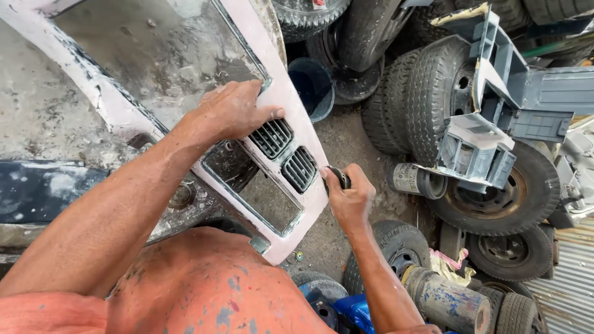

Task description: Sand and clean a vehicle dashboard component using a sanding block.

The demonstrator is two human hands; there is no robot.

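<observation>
A pale pink, dusty plastic dashboard frame (pixel 279 99) with two black air vents (pixel 272 137) and open cut-outs slants across the middle of the view. My left hand (pixel 232 112) lies flat on its upper edge, fingers curled over the rim just above the vents. My right hand (pixel 348 196) is closed around a small dark pad or piece of sanding paper (pixel 338 177), pressed against the frame's right edge beside the lower vent. My knee in paint-spattered orange cloth (pixel 210 284) sits under the frame.
Worn tyres on rims (pixel 513 185) are heaped at the right and top. A grey plastic car part (pixel 495 93) rests on them. A blue bucket (pixel 312 86) and a tin can (pixel 411 179) stand nearby. A paint-stained cylinder (pixel 448 303) lies at the bottom right, on rough concrete floor (pixel 37 111).
</observation>
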